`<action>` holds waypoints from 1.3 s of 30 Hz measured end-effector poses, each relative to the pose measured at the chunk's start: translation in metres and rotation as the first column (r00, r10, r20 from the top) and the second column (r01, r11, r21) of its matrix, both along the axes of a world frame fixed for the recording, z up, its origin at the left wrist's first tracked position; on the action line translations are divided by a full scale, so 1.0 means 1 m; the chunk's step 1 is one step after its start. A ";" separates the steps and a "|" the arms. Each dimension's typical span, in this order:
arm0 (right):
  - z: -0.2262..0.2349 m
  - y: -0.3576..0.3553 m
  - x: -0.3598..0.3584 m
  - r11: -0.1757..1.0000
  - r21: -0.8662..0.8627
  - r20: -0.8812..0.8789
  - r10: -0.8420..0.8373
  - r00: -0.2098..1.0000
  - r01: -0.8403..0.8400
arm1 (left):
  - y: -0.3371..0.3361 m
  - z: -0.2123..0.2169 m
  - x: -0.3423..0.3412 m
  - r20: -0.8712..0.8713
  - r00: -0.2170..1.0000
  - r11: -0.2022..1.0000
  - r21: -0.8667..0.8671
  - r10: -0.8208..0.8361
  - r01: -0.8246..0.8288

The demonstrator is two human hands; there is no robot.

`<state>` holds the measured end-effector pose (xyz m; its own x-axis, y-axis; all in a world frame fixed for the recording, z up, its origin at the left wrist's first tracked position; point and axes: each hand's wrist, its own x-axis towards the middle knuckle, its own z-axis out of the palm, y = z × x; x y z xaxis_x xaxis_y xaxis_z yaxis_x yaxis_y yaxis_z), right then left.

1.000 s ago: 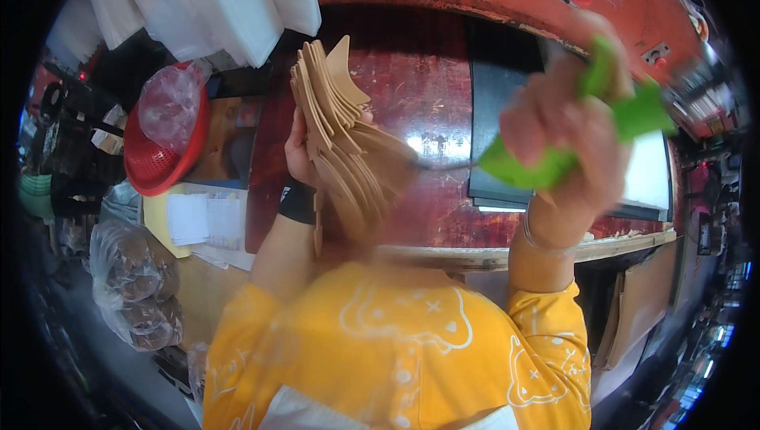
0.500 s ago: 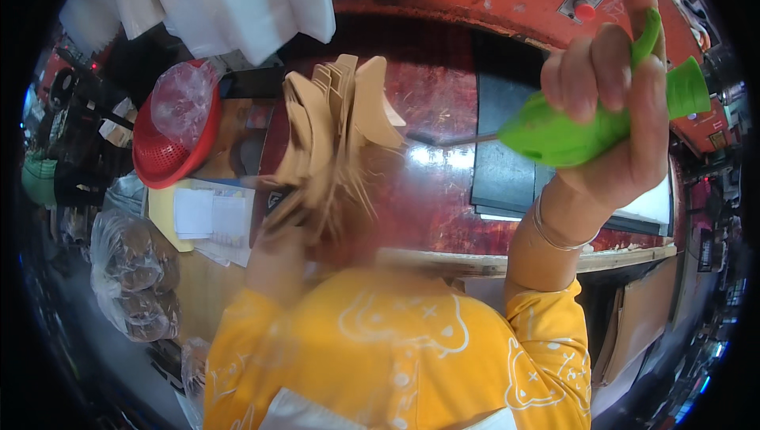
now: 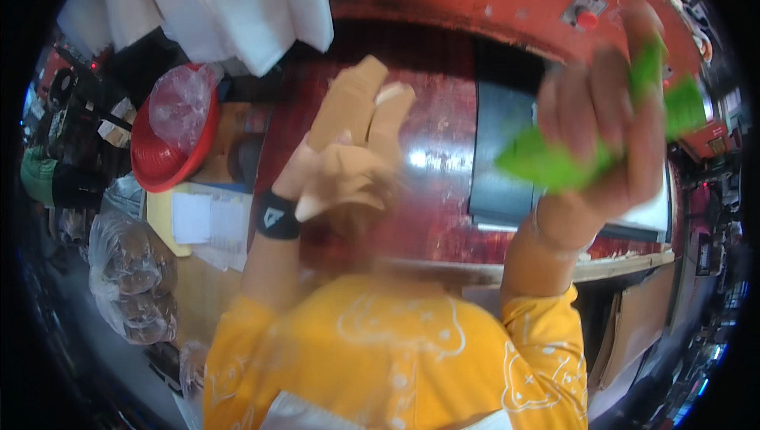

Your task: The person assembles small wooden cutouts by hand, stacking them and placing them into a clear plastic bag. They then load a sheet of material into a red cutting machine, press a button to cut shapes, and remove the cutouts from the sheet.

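From the head camera, the left hand [image 3: 332,173] is gripping a blurred bundle of tan paper sheets [image 3: 360,125], fingers closed around its lower end, holding it raised over the dark red surface [image 3: 443,193]; how many sheets there are cannot be told, though at least three edges are fanning out at the top. The right hand [image 3: 602,137] is curling shut around one bright green wrapper [image 3: 570,157], lifted high to the right. Judging by this, the sheets are being sorted or separated in the air, and the next move seems to call for steadying the bundle. One red bowl [image 3: 170,149] covered in clear film is sitting at the left, beside white papers [image 3: 202,220]
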<state>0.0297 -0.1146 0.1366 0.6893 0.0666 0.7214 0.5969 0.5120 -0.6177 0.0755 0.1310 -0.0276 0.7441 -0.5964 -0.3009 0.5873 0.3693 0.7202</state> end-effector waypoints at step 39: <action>-0.138 0.066 -0.010 0.423 -0.817 0.036 -0.641 0.767 0.391 | -0.030 -0.033 -0.039 0.358 0.812 0.887 -0.212 0.461 -0.410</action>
